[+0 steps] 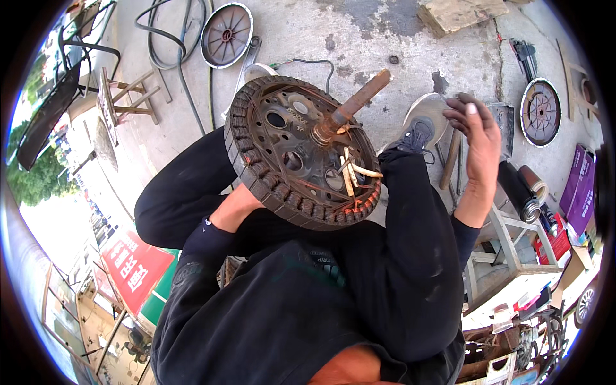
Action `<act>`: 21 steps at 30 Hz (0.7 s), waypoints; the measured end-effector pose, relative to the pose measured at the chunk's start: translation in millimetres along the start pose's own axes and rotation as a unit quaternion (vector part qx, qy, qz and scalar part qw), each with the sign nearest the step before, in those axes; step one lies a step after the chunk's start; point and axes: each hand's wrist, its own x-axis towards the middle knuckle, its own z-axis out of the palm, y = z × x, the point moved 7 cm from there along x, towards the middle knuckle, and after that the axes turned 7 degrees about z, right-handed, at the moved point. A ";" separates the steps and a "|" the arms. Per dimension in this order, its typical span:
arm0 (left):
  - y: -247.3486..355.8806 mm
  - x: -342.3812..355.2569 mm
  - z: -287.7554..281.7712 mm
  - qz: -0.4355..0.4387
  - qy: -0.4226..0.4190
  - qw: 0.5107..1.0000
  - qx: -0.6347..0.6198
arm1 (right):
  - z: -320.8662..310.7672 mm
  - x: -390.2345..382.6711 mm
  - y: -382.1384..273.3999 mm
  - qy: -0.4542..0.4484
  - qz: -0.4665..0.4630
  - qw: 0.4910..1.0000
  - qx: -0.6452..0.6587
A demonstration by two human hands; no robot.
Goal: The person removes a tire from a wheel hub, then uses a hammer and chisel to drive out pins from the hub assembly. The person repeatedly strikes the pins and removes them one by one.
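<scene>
A round motor stator [292, 160] with dark copper windings round its rim is tilted above my lap. Its rusty shaft [359, 102] points up and to the right, and several pale sleeved wires [350, 172] stick out near the centre. My left hand [242, 204] reaches beneath the lower left rim and holds the stator; its fingers are hidden behind it. To the right, my right hand [478, 138] is raised off the stator, its fingers loosely bent and apart, with nothing visible in them. A hammer-like wooden handle [451, 159] lies on the ground below that hand.
Two round motor covers lie on the concrete, one cover [226, 35] at the far left and another cover [540, 112] at the right. Nearby are a coiled hose [183, 54], a wooden stool [131, 96], a stone block [459, 14], a metal frame [513, 250] and a purple box [577, 189].
</scene>
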 end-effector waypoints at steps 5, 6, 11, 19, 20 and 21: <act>14.8 11.3 -0.6 0.081 0.007 0.990 0.114 | 95.4 -22.3 -34.1 -0.175 -0.066 0.972 -0.145; 19.0 14.5 -1.5 0.099 0.017 0.986 0.132 | 104.3 -29.4 -45.5 -0.173 -0.146 0.942 -0.246; 10.2 29.7 0.2 -0.039 0.042 0.998 0.009 | 131.3 -43.5 -47.4 -0.128 -0.230 0.891 -0.369; 9.2 30.7 2.4 -0.012 0.066 0.995 0.067 | 163.3 -20.2 -54.2 -0.045 -0.248 0.857 -0.450; 5.3 29.7 5.0 -0.028 0.043 0.994 0.101 | 160.3 -19.0 -59.1 -0.031 -0.242 0.855 -0.458; 1.5 28.7 7.9 -0.044 0.018 0.990 0.134 | 143.2 -10.5 -57.7 0.010 -0.145 0.897 -0.417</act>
